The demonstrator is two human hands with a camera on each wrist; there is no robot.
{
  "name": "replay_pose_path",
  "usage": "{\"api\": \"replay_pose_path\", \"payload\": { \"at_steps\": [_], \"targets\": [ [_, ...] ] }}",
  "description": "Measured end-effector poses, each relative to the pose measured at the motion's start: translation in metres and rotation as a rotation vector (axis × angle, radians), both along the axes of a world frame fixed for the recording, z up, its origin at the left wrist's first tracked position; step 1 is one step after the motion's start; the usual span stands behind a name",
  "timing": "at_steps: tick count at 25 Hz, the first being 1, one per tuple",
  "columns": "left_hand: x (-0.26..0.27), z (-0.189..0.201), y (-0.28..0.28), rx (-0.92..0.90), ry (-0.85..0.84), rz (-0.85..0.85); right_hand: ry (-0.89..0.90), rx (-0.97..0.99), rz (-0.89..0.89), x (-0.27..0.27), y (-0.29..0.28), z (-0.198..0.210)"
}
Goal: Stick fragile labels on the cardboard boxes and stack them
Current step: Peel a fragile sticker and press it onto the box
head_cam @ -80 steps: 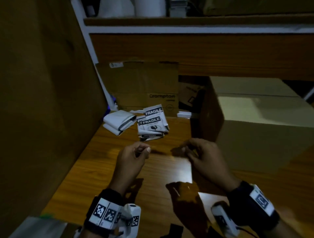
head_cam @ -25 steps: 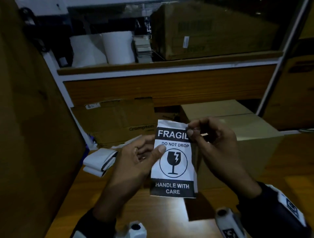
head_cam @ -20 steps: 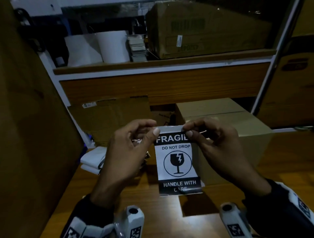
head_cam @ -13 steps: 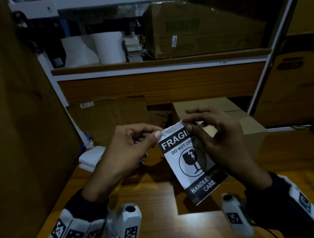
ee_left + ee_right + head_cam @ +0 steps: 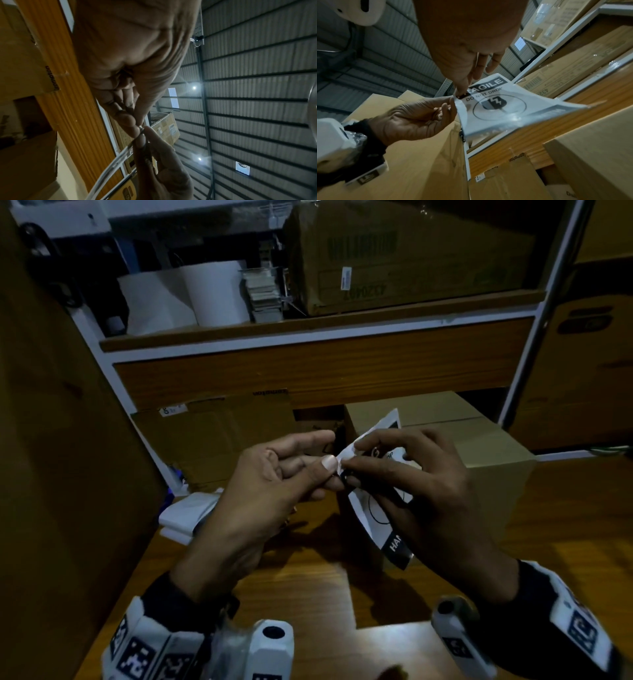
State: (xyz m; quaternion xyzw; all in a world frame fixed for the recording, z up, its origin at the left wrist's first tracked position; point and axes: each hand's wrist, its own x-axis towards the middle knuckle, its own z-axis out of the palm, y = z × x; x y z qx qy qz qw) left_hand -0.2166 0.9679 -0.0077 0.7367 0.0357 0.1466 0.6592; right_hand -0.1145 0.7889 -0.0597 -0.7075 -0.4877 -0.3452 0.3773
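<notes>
I hold a black-and-white fragile label (image 5: 376, 508) in the air over the wooden table (image 5: 308, 577). My left hand (image 5: 329, 470) pinches its top left corner between thumb and forefinger. My right hand (image 5: 349, 470) pinches the same corner beside it and covers much of the sheet. In the right wrist view the label (image 5: 501, 108) curves out flat, print facing the camera, both hands meeting at its corner. The left wrist view shows the label (image 5: 116, 159) edge-on. A closed cardboard box (image 5: 479, 446) stands on the table right behind my right hand.
A flattened carton (image 5: 212, 440) leans against the back panel. White folded sheets (image 5: 185, 511) lie at the table's left. A tall brown wall (image 5: 51, 474) closes the left side. The shelf above holds white rolls (image 5: 191, 296) and a big carton (image 5: 411, 254).
The label has turned from hanging upright and facing me to tilted sideways. Both hands have come together at its top left corner, and my right hand now covers most of the print.
</notes>
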Motion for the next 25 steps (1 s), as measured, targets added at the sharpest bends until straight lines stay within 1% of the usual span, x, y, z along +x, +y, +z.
{"api": "replay_pose_path", "payload": {
  "at_steps": [5,9,11,16,19,22,25],
  "targets": [
    [0.005,0.005,-0.002,-0.030,-0.006,-0.021,0.013,0.015,0.004,0.004,-0.005,0.000],
    [0.007,0.005,-0.004,-0.018,-0.005,-0.035,-0.047,-0.023,-0.012,0.004,-0.008,0.000],
    [0.007,0.005,-0.006,-0.010,-0.009,-0.044,-0.054,-0.009,-0.016,0.004,-0.009,-0.001],
    [0.009,0.003,-0.009,0.066,-0.037,-0.015,-0.098,0.014,-0.030,0.002,-0.012,-0.005],
    [0.009,-0.001,-0.011,0.122,-0.051,0.049,-0.110,0.029,-0.033,0.001,-0.014,-0.009],
    [0.008,-0.003,-0.008,0.137,-0.108,0.143,-0.038,0.090,-0.007,-0.001,-0.015,-0.011],
    [0.005,-0.002,-0.006,0.130,-0.171,0.175,0.137,0.144,0.000,-0.004,-0.011,-0.008]
  ]
}}
